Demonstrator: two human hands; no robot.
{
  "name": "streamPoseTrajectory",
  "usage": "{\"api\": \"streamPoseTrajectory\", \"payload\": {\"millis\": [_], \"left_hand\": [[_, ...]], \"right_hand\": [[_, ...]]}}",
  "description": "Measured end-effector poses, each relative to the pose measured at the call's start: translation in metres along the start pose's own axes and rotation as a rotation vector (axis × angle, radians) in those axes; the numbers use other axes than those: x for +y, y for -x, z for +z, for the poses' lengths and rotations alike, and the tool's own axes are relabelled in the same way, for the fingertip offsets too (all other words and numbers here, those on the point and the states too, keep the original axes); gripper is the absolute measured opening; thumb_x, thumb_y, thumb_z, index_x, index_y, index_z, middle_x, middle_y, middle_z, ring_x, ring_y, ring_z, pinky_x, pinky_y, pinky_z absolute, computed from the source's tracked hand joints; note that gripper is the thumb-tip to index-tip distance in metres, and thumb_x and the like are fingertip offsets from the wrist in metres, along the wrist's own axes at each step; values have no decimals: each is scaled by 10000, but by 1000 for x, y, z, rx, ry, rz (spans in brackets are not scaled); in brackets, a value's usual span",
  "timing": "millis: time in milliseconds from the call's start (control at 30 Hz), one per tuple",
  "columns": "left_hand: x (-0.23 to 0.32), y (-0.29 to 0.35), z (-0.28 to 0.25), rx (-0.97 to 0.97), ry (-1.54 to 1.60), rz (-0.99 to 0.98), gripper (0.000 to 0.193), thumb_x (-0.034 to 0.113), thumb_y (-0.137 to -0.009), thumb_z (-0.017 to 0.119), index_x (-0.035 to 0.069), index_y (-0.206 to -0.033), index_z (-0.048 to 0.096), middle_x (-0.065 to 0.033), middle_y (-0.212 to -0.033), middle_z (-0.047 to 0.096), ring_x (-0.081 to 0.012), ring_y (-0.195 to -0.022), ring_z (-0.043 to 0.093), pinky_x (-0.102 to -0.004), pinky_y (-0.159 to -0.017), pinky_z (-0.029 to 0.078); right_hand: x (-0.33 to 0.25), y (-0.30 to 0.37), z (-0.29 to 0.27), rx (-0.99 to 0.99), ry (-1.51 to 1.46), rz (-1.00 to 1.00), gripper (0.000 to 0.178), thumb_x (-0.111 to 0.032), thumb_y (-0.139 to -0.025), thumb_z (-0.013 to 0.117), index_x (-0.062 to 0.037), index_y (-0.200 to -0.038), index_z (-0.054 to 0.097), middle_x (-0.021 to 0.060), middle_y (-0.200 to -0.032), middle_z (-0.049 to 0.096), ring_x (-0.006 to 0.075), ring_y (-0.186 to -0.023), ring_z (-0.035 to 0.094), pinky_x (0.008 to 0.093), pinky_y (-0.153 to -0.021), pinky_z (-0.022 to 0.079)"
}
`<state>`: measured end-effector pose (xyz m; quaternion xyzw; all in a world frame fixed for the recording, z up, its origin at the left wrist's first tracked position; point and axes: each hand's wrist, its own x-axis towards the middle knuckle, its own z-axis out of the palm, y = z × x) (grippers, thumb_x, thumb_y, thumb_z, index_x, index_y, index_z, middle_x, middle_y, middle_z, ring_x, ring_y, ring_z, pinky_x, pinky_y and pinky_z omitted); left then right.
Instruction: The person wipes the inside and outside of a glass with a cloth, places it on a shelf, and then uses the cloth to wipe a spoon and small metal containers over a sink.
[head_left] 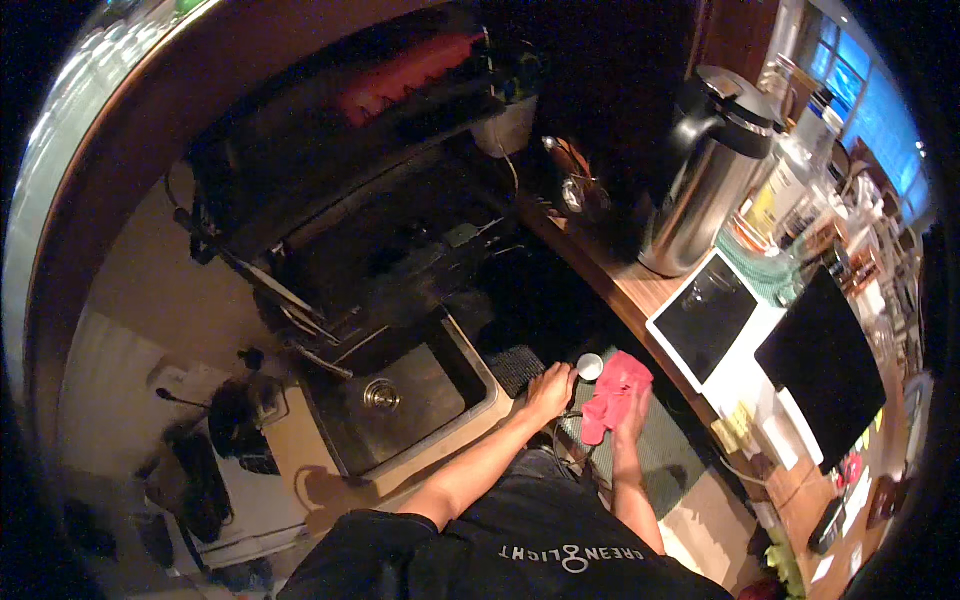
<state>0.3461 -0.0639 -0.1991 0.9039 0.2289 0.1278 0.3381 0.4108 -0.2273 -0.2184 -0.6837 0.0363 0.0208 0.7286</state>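
My left hand is closed, its fingertips at the side of a small white cup whose round mouth faces up. In my right hand is a bunched pink cloth, gripped from below and hanging in folds. Cup and cloth are side by side, with the cloth very close to the cup's right edge. Both hands are above a grey-green ribbed mat in front of my body. Some of my left fingers are hidden behind the cup and hand.
Left of my arm is a dark sink with a round drain. A wooden counter on the right holds a steel thermal jug, a white-framed tablet, a black screen and several bottles. A dark textured mat lies beside the sink.
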Motion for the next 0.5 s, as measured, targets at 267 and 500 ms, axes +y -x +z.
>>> {"api": "streamPoseTrajectory", "payload": {"millis": [267, 500], "left_hand": [[-13, 39, -55, -60, 689, -148, 235, 206, -1005, 427, 33, -888, 535, -20, -710, 507, -141, -667, 487, -317, -623, 428], [-4, 74, -127, -31, 921, -224, 349, 376, -1017, 483, 89, -825, 531, 72, -592, 399, -32, -465, 336, -222, -405, 231]], "right_hand": [[-35, 25, 83, -743, -2, -171, 398, -306, -1021, 436, -1, -1249, 551, 109, -1159, 602, 225, -1077, 584, 347, -968, 431], [-31, 61, 129, -955, -646, 910, 463, -463, -919, 575, -80, -1179, 574, 83, -945, 660, 213, -804, 658, 342, -653, 555]]}}
